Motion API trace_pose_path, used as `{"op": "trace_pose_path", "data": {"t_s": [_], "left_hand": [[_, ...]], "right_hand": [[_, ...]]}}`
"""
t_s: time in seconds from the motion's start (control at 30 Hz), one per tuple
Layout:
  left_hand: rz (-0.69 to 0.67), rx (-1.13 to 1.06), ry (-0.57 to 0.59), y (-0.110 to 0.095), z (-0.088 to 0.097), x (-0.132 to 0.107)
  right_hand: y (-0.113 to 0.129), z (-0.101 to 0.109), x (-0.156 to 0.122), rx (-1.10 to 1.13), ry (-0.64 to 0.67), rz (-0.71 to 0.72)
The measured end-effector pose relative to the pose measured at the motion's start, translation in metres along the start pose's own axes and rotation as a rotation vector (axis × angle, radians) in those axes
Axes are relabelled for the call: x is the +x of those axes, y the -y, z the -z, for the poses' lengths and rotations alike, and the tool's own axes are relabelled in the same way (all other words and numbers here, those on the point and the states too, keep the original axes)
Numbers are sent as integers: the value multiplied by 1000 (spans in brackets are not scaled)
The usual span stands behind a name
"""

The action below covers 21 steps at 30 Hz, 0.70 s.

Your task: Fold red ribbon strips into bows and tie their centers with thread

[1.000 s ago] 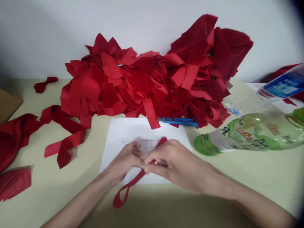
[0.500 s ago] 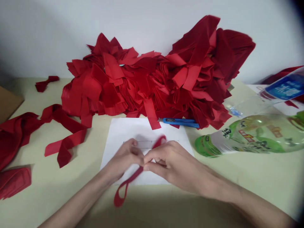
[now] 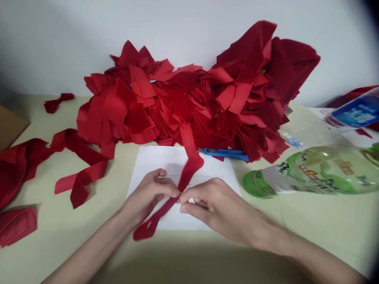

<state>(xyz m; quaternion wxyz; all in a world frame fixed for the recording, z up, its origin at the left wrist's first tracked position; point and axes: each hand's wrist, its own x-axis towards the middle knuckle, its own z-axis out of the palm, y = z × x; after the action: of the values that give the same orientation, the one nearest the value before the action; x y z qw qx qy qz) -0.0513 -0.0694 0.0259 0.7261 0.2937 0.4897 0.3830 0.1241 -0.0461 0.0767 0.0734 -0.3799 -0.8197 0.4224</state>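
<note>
A narrow red cloth strip [image 3: 189,169] runs diagonally across a white sheet of paper [image 3: 154,161] on the table. My left hand [image 3: 151,195] and my right hand [image 3: 207,201] meet at its middle, both pinched shut on the strip. One end of it rises toward the big pile of red cloth pieces [image 3: 195,94] behind the paper. Its other end lies folded near my left wrist at the paper's front edge. Faint ruled lines show on the paper between my hands.
A blue utility knife [image 3: 226,153] lies at the pile's foot. A green-labelled plastic bottle [image 3: 308,171] lies on its side at right, a blue-labelled bottle [image 3: 352,112] behind it. Loose red strips [image 3: 79,165] and cloth lie at left, beside a brown cardboard corner [image 3: 10,126].
The strip's upper end has swung up and straightened toward the pile. Its lower looped end has drawn in closer to my left wrist. Both hands stay pinched at the same spot.
</note>
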Motion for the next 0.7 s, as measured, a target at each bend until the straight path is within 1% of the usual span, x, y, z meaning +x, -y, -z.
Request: {"op": "trace_pose_path", "data": {"t_s": [0.03, 0.1, 0.17, 0.2, 0.23, 0.27, 0.3, 0.37, 0.4, 0.43, 0.47, 0.5, 0.57, 0.63, 0.67, 0.7], "left_hand": [[27, -62, 56, -4, 2, 0], [84, -130, 247, -9, 6, -2], [173, -43, 463, -8, 5, -4], [216, 48, 522, -6, 3, -5], [239, 144, 522, -3, 1, -6], [228, 222, 460, -1, -1, -6], [183, 263, 349, 1, -2, -6], [46, 210, 89, 1, -4, -4], [-6, 145, 3, -1, -4, -3], [-31, 74, -30, -3, -3, -3], [-31, 4, -13, -6, -1, -2], [-13, -60, 46, -8, 0, -2], [47, -119, 238, -10, 2, -3], [105, -48, 413, -7, 3, -5], [133, 39, 469, -4, 2, -6], [149, 143, 496, -1, 0, -8]], "right_hand": [[-2, 2, 1, 35, -3, -1], [-9, 8, 6, 184, 38, 21], [-16, 11, 10, 303, 118, 47], [-16, 10, 9, 304, 147, 45], [-16, 7, 8, 263, 157, 33], [-13, 3, 6, 186, 145, 21], [-10, -1, 3, 87, 103, 14], [-3, -7, -2, -83, -16, 27], [-1, -9, -4, -126, -70, 30], [0, -9, -4, -134, -109, 25], [-1, -7, -3, -103, -120, 20], [-2, -4, -1, -38, -100, 27], [-8, 3, 3, 129, -12, 61], [-12, 9, 6, 228, 72, 103], [-12, 9, 7, 234, 93, 113], [-12, 8, 6, 208, 97, 113]]}}
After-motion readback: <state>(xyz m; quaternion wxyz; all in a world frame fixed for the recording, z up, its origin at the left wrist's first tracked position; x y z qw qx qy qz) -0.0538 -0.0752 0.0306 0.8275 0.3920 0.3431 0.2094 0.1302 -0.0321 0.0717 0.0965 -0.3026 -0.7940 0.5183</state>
